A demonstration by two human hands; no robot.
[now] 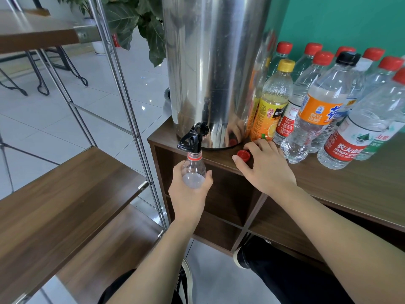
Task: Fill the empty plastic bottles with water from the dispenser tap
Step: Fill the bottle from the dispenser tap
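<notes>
My left hand (188,194) grips a clear, uncapped plastic bottle (194,170) and holds its mouth right under the black tap (192,139) of the tall steel dispenser (214,62). A red cap (243,155) lies on the wooden cabinet top (328,185) in front of the dispenser. My right hand (265,170) rests on the top with its fingers spread around that cap, thumb and forefinger touching or nearly touching it. No water stream is visible at the tap.
Several capped bottles stand to the right of the dispenser, among them a yellow-capped juice bottle (271,102) and a black-capped one (317,110). A metal-framed wooden shelf (65,189) stands at my left. A leafy plant (140,25) is behind it.
</notes>
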